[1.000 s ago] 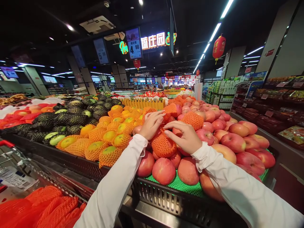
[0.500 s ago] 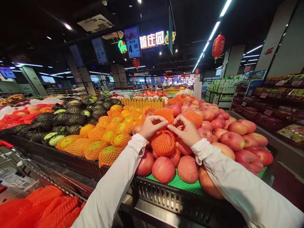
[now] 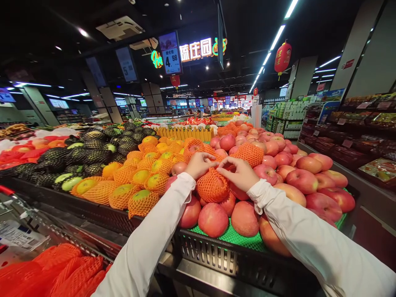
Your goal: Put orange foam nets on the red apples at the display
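Observation:
My left hand [image 3: 199,166] and my right hand [image 3: 240,173] meet over the front of an apple display, fingertips close together in a pinch. Both hold an orange foam net [image 3: 213,185] at its upper edge. It sits around an apple, whose skin shows faintly through the mesh; the fingers partly hide the net's top. Bare red apples [image 3: 213,220] lie just below and around it. Other foam-netted fruit [image 3: 249,154] rests right behind my right hand, with another foam net [image 3: 194,147] behind my left.
A black slatted crate [image 3: 207,252] with green mesh lining [image 3: 239,237] holds the apples. To the left are orange-netted citrus fruits [image 3: 142,198] and black-netted green melons [image 3: 89,154]. A shopping cart with red netting [image 3: 62,268] stands at lower left. Packaged goods line shelves [image 3: 349,128] at right.
The orange net that stood up behind my fingers has come down lower. My left hand has shifted slightly right and down; my right hand stays nearly in place. The view has shifted slightly.

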Demonstrator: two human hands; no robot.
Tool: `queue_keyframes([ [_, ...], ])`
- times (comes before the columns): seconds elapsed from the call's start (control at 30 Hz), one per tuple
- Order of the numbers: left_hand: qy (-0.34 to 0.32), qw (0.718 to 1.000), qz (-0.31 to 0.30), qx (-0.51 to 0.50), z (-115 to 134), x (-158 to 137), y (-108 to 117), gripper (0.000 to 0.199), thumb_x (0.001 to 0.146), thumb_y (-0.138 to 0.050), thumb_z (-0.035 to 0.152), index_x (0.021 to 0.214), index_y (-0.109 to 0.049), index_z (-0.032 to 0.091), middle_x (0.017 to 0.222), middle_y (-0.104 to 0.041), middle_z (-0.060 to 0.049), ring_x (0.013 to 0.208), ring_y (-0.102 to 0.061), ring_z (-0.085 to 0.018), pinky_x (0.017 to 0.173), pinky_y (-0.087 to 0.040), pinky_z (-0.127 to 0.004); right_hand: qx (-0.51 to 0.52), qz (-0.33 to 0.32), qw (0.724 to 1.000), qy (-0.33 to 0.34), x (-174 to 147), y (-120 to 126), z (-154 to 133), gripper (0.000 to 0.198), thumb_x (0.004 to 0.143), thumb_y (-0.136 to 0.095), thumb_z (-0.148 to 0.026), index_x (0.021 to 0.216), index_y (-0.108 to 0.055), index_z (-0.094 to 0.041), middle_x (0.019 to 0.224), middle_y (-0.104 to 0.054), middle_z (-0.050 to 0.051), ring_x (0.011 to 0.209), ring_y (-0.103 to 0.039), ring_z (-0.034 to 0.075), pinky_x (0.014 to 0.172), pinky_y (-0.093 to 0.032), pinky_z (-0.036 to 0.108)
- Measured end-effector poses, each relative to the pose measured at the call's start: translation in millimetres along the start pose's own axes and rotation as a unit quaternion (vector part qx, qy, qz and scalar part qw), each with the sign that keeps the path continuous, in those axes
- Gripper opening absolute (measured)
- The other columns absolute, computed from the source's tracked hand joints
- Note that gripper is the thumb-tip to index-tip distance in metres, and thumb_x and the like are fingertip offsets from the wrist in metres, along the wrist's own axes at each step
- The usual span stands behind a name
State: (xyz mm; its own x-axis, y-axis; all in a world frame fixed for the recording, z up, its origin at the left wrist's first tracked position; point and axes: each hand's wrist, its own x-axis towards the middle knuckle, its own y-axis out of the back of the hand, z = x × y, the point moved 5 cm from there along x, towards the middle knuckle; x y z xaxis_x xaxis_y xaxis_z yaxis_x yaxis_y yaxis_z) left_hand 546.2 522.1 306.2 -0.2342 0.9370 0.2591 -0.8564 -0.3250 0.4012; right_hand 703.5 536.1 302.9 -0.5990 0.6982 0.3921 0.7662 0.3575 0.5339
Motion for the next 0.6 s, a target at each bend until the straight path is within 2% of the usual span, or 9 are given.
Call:
queue_keyframes([
  [0.1,0.016,0.999,0.005,0.030,-2.7,3.5,2.0,0.032,0.052,-0.085,0.023,0.075,-0.069,0.007,0.053,-0.055,0.003,0.050,-0.042,-0.006,0.054,-0.027,-0.021,-0.027,0.017,0.999,0.006,0.2,0.5,0.4,0.026,0.085,-0.059,-0.033,0.098,-0.065,-0.012,0.101,-0.062,0.001,0.084,-0.053,0.001,0.083,-0.039,0.014],
  [0.23,0.007,0.999,-0.011,0.029,-9.5,9.6,-2.0,0.010,0.060,-0.074,0.012,0.066,-0.067,0.008,0.058,-0.060,-0.001,0.053,-0.048,-0.008,0.056,-0.032,-0.021,-0.090,-0.011,0.996,-0.020,-2.6,-2.1,-1.9,0.027,0.090,-0.052,-0.036,0.102,-0.066,-0.016,0.105,-0.061,0.000,0.091,-0.052,0.002,0.090,-0.037,0.016],
  [0.33,-0.013,1.000,-0.018,0.016,-10.7,9.6,-6.0,0.006,0.064,-0.069,0.012,0.067,-0.065,0.009,0.057,-0.058,0.000,0.053,-0.047,-0.008,0.057,-0.033,-0.020,-0.119,-0.039,0.992,-0.034,-5.5,-4.1,-4.9,0.029,0.093,-0.047,-0.038,0.106,-0.065,-0.019,0.106,-0.061,-0.001,0.093,-0.051,0.003,0.090,-0.036,0.017],
  [0.4,-0.061,0.998,0.000,0.007,-5.9,6.8,-3.7,0.009,0.072,-0.067,0.018,0.075,-0.065,0.010,0.064,-0.060,0.000,0.058,-0.051,-0.009,0.060,-0.037,-0.021,-0.130,-0.053,0.990,-0.034,-6.4,-5.2,-6.4,0.029,0.094,-0.046,-0.038,0.108,-0.064,-0.020,0.106,-0.061,-0.002,0.092,-0.051,0.002,0.088,-0.034,0.016],
  [0.47,-0.156,0.985,0.064,0.030,4.7,1.0,6.7,0.015,0.082,-0.061,0.026,0.085,-0.065,0.012,0.077,-0.065,-0.002,0.070,-0.057,-0.011,0.070,-0.043,-0.023,-0.135,-0.062,0.989,-0.026,-6.0,-5.9,-7.4,0.029,0.095,-0.044,-0.037,0.108,-0.063,-0.019,0.105,-0.061,-0.002,0.091,-0.050,0.001,0.087,-0.033,0.016],
  [0.53,-0.246,0.951,0.165,0.092,15.8,-8.0,22.0,0.019,0.089,-0.054,0.029,0.093,-0.066,0.014,0.091,-0.068,-0.005,0.083,-0.060,-0.014,0.080,-0.045,-0.027,-0.139,-0.061,0.988,-0.021,-4.5,-5.3,-7.0,0.028,0.095,-0.044,-0.036,0.105,-0.063,-0.017,0.104,-0.061,-0.002,0.089,-0.049,0.001,0.084,-0.031,0.015],
  [0.6,-0.268,0.910,0.263,0.174,20.9,-15.4,35.7,0.022,0.091,-0.052,0.028,0.101,-0.067,0.016,0.102,-0.067,-0.007,0.095,-0.059,-0.019,0.090,-0.045,-0.033,-0.144,-0.057,0.988,-0.025,-2.7,-4.0,-4.7,0.027,0.095,-0.044,-0.032,0.099,-0.062,-0.013,0.101,-0.060,-0.001,0.086,-0.047,0.000,0.082,-0.030,0.014],
])
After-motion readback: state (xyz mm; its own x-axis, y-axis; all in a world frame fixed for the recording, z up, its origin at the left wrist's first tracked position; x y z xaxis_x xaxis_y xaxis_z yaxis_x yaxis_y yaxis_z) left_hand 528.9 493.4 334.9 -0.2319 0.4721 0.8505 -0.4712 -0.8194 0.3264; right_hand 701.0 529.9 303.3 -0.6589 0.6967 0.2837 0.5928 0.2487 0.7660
